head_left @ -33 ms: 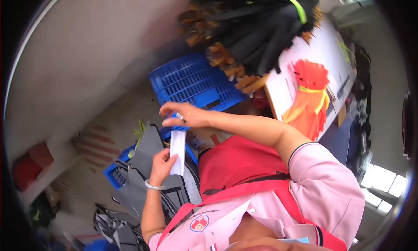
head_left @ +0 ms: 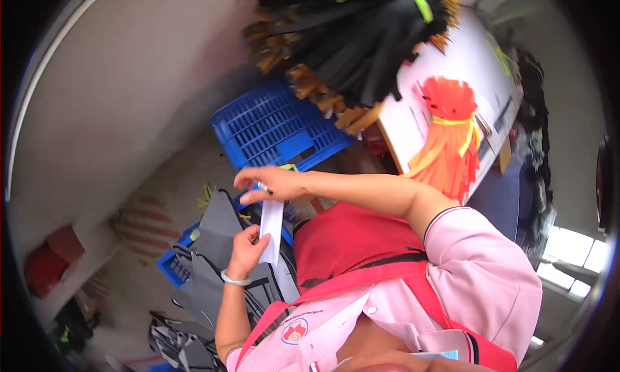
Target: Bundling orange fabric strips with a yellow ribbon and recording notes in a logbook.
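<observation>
My left hand [head_left: 247, 250], with a pale bangle at the wrist, pinches a narrow strip of white paper [head_left: 272, 233] between thumb and fingers near its lower end. The strip hangs upright in front of the red apron [head_left: 361, 243]. Over its top end my right hand [head_left: 276, 183] is held with curved fingers apart. A small silver and dark item [head_left: 263, 187] shows at those fingers; whether it is a ring or something held I cannot tell. Beneath the paper and my left hand lie grey fabric pieces with black edging [head_left: 216, 233].
Beyond my hands is a blue plastic crate [head_left: 258, 123]; another blue crate [head_left: 173, 268] sits under the grey pieces. A large black bundle [head_left: 361, 55] and an orange bundle with a yellow tie [head_left: 452, 120] are by the white table [head_left: 413, 81]. Red objects [head_left: 51, 262] stand far left.
The view has shifted slightly. The paper strip and my left hand sit a little further right, and my right hand is closer to the strip's top end. My left hand keeps its pinch.
</observation>
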`<action>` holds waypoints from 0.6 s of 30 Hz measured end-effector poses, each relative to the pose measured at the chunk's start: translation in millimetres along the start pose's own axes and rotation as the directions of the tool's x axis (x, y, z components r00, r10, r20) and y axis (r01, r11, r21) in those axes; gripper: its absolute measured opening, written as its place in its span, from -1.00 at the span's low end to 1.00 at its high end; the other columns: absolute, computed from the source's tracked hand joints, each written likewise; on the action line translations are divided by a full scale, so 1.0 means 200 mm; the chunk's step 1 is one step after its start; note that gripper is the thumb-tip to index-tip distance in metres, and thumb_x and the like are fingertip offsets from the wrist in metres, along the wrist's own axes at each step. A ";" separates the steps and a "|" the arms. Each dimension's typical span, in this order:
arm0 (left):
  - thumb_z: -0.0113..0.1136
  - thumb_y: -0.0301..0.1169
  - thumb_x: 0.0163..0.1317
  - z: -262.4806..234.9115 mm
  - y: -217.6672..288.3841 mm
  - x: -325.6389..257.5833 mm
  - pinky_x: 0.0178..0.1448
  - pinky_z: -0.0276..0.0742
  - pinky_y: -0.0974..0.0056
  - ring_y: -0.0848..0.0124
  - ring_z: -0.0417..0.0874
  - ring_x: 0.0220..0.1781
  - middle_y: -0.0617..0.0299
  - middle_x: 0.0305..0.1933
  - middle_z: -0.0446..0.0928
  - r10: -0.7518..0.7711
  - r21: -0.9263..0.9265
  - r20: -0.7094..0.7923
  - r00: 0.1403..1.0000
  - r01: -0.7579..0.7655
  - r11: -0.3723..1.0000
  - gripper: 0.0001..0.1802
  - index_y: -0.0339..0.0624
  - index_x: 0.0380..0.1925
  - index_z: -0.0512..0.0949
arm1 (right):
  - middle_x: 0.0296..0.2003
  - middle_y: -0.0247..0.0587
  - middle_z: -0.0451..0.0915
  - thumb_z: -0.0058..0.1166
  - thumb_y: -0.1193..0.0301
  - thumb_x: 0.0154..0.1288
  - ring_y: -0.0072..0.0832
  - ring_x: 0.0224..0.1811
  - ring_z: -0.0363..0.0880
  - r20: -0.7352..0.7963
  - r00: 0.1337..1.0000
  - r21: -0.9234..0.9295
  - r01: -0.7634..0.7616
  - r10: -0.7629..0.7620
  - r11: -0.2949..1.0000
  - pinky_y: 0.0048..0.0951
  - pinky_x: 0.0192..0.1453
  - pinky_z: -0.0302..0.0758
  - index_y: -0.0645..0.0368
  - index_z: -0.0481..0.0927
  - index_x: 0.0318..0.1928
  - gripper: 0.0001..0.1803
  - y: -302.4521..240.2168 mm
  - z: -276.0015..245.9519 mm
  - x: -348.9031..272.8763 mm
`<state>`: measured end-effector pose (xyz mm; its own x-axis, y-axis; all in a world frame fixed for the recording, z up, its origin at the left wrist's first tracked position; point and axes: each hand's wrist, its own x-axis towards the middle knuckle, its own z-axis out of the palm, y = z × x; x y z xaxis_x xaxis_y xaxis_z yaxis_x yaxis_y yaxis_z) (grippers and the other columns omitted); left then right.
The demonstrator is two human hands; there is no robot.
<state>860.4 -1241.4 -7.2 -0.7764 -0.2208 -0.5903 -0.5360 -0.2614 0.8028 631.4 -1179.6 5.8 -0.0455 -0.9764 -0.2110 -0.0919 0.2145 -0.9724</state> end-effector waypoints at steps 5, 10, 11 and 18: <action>0.25 -0.47 0.15 0.48 0.31 -0.13 -0.38 0.34 0.51 0.70 0.40 -0.48 0.42 -0.51 0.49 0.075 0.231 0.115 0.991 -0.100 0.968 -0.88 -0.33 -0.38 0.57 | -0.27 -0.25 0.62 0.25 0.32 0.20 -0.55 -0.20 0.57 0.116 0.980 0.184 -0.183 0.163 0.966 -0.48 -0.09 0.47 0.20 0.53 -0.03 -0.63 -0.12 -0.14 -0.82; 0.24 -0.47 0.17 1.23 0.54 -0.17 -0.36 0.35 0.52 0.70 0.42 -0.46 0.44 -0.50 0.50 0.045 0.295 0.274 0.961 -0.129 0.947 -0.89 -0.30 -0.37 0.58 | -0.29 -0.27 0.59 0.28 0.30 0.16 -0.54 -0.20 0.55 -0.030 0.998 0.236 -0.052 0.061 0.970 -0.49 -0.08 0.44 0.18 0.54 -0.08 -0.64 -0.18 -0.30 -1.80; 0.23 -0.47 0.18 1.42 0.57 -0.18 -0.35 0.35 0.53 0.70 0.43 -0.46 0.43 -0.48 0.50 0.053 0.284 0.313 0.948 -0.147 0.947 -0.89 -0.30 -0.37 0.58 | -0.25 -0.27 0.59 0.28 0.29 0.15 -0.51 -0.16 0.54 -0.084 0.996 0.140 0.007 0.005 0.990 -0.46 -0.05 0.43 0.16 0.54 -0.08 -0.64 -0.18 -0.33 -2.01; 0.22 -0.47 0.20 2.78 0.66 -0.24 -0.37 0.37 0.47 0.65 0.42 -0.47 0.35 -0.52 0.50 0.082 0.508 0.579 0.811 -0.438 0.742 -0.84 -0.37 -0.30 0.58 | -0.39 -0.49 0.53 0.27 0.43 0.19 -0.73 -0.31 0.44 -0.599 0.747 0.553 0.124 0.289 0.824 -0.61 -0.21 0.39 0.16 0.58 -0.23 -0.83 0.13 -0.33 -3.53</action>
<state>642.9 -743.4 175.4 -0.8658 0.3433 -0.3640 -0.2264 0.3801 0.8968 595.9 -483.4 135.0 -0.6565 -0.6521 -0.3791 0.4683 0.0415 -0.8826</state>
